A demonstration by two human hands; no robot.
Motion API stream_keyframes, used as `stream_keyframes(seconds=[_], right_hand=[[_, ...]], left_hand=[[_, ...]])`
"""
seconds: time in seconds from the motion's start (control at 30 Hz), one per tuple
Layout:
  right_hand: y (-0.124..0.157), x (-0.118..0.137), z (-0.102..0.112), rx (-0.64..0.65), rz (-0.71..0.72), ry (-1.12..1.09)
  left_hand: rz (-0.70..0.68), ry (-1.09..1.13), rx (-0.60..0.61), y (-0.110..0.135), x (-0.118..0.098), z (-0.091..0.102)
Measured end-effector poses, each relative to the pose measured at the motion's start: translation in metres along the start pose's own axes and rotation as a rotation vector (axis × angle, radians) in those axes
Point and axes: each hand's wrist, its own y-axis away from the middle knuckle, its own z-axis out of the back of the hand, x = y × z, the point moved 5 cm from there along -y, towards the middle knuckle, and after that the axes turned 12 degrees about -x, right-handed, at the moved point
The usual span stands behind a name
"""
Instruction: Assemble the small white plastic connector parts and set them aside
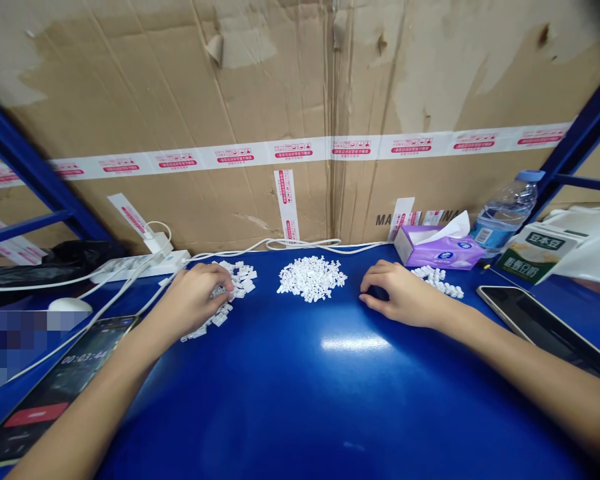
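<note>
My left hand (196,297) rests on the blue table (300,387), fingers curled into a pile of small white flat plastic parts (237,283); a piece may be pinched, but I cannot make it out. A heap of tiny white parts (311,277) lies at the middle back. My right hand (400,293) lies knuckles up between that heap and a smaller cluster of white assembled parts (440,280), its fingers curled down onto the table, and what is under them is hidden.
A phone showing a timer (60,387) lies at the left front, another phone (545,330) at the right. A purple tissue pack (437,248), water bottle (505,210), carton (533,257), power strip (140,265) with white cables and a cardboard wall (300,100) line the back.
</note>
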Motion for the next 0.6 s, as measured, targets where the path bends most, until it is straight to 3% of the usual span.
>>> stream_keyframes(seconds=[0.13, 0.3, 0.43, 0.6], right_hand=[[0.000, 0.001, 0.000, 0.008, 0.005, -0.008], [0.001, 0.002, 0.000, 0.011, -0.003, -0.003], [0.000, 0.004, 0.000, 0.016, -0.001, -0.004], [0.000, 0.004, 0.001, 0.016, -0.004, -0.013]], left_hand=[[0.065, 0.030, -0.011, -0.001, -0.003, 0.007], [-0.098, 0.092, -0.081, -0.003, -0.012, 0.011], [-0.151, 0.169, 0.023, 0.000, -0.019, 0.002], [-0.117, 0.179, 0.104, 0.001, -0.020, -0.002]])
